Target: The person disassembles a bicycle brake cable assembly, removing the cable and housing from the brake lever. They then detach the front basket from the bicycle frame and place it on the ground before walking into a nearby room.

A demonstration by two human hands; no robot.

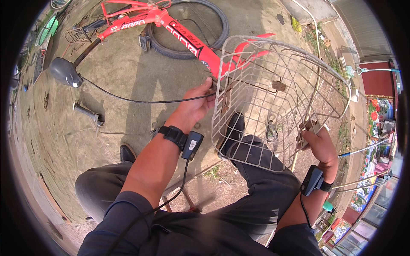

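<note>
A grey wire bicycle basket (267, 128) is tilted in front of me, beside the front end of a red bicycle frame (185, 36). My left hand (199, 102) is closed at the basket's left side, close to the frame's end; the basket wires partly hide its fingertips. Across that hand runs a black cable (145, 101), leading from the black saddle (65, 72) side toward the basket. On the right, my right hand (315, 138) has its fingers curled around the basket's lower right wires. A small rusty plate (279, 86) shows among the wires.
A black-tyred wheel (226, 25) lies behind the frame. Left on the ground is a metal post-like part (87, 113). My legs are under the basket, with a dark shoe (127, 153) at the left. Colourful panels (376, 123) and thin poles stand at the right.
</note>
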